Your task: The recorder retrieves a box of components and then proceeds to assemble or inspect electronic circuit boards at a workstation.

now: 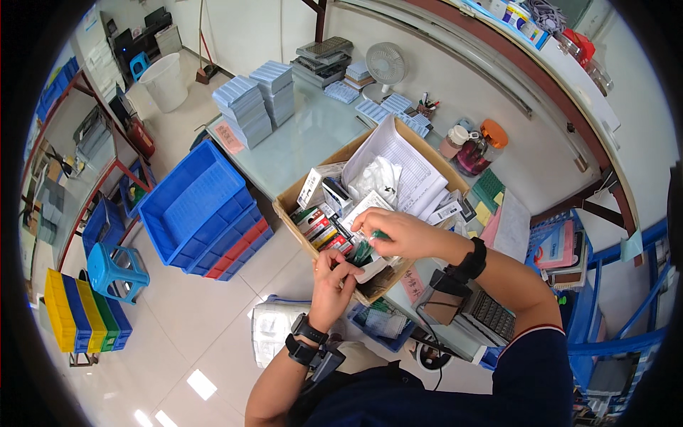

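An open cardboard box (290, 226) stands at the near edge of the table, packed with small cartons, papers and bags. Over its front part, my right hand (405, 235) is closed with a small green item (381, 235) at its fingertips; its kind is unclear. My left hand (331, 285) is at the box's near left rim, fingers curled and pressed together. Whatever they grip is hidden; a white piece (373, 269) lies right beside them. Left of my hands, several small red, black and white cartons (320, 226) fill the box. A white plastic bag (377, 179) and a printed sheet (413, 167) lie behind.
Stacked blue bins (196, 206) stand on the floor to the left, near a blue stool (117, 274). Piled light-blue trays (245, 107), a fan (386, 65) and an orange-lidded jar (484, 146) occupy the table (324, 117). A blue basket (384, 331) sits below the box.
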### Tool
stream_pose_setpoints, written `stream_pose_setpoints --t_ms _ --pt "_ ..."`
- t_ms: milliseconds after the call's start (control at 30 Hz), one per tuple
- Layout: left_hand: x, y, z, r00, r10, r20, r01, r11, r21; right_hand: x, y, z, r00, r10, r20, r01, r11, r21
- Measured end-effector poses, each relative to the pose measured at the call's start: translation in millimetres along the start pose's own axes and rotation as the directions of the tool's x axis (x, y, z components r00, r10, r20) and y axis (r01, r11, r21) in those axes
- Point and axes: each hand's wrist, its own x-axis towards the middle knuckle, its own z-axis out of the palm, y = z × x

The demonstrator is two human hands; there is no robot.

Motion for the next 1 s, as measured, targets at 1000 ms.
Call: stream_pose_setpoints --t_ms 1000 --pt "1 -3 -3 0.998 0.062 -0.003 -0.061 0.995 0.081 34 -31 -33 0.891 0.432 -0.139 -0.316 0.811 0.493"
